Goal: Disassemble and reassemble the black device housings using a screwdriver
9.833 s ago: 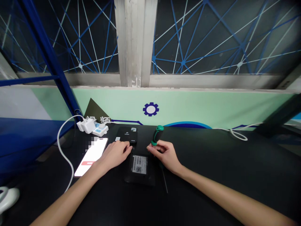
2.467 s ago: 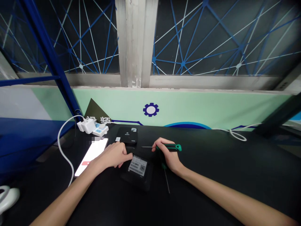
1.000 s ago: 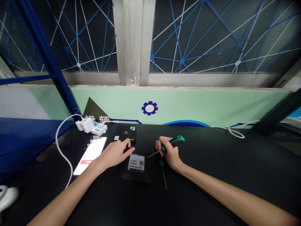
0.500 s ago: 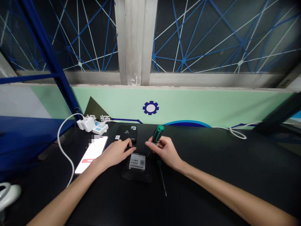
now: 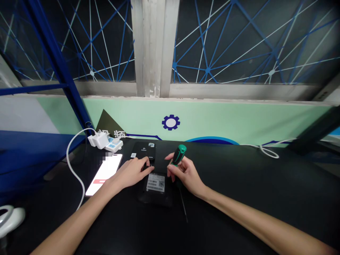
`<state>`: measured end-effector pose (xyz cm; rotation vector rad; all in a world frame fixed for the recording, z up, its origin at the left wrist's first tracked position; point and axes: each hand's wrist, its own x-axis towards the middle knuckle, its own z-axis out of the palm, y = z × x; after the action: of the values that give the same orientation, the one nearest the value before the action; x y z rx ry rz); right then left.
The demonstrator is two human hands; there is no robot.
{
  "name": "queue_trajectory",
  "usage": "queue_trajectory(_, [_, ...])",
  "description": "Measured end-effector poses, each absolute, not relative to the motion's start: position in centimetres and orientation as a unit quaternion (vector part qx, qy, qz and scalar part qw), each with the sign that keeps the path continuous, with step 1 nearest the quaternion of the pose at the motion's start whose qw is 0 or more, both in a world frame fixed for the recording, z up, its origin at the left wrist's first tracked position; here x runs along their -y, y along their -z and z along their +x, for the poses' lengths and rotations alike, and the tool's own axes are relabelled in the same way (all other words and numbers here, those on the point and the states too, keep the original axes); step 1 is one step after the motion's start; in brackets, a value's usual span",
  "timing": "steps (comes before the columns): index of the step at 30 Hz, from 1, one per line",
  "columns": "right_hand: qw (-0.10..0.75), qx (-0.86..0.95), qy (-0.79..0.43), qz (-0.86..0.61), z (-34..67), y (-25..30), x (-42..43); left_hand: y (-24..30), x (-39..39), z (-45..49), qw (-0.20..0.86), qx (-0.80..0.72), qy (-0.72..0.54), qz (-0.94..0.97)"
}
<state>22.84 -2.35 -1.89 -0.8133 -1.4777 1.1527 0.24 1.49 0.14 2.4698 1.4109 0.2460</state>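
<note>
A black device with a white printed label point(image 5: 155, 182) lies on the black table, label side up. My left hand point(image 5: 136, 171) is at its far left edge, fingers bent down and thumb along the top, gripping it there; the fingertips are partly hidden. Between the fingers of my right hand point(image 5: 187, 175) is a green and black screwdriver point(image 5: 179, 154), handle upward and slightly tilted, just right of the device. Its tip is hidden by my fingers. A second screwdriver point(image 5: 183, 205) lies below my right hand, its thin shaft pointing towards me and its handle mostly covered.
Behind my left hand lies a black flat box point(image 5: 143, 150). A phone with a lit screen point(image 5: 105, 175) is beside my left forearm. A white power strip with plugs point(image 5: 114, 144) and a white cable point(image 5: 69, 156) are at the left. Another cable point(image 5: 268, 151) runs along the wall.
My right hand has shifted its fingers on the screwdriver, index finger now lifted off and thumb lower. The screwdriver has tilted a little to the right. My left hand stays in place.
</note>
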Motion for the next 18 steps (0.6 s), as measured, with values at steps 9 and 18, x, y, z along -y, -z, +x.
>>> queue_trajectory(9, [0.533, 0.613, -0.488, -0.319, 22.9, 2.9, 2.0, 0.0, -1.5, 0.2, 0.153, -0.488, -0.088, 0.855])
queue_trajectory(18, [0.518, 0.652, -0.460, -0.310, 23.1, 2.8, 2.4, -0.3, -1.5, 0.2, 0.157, -0.487, -0.084, 0.855])
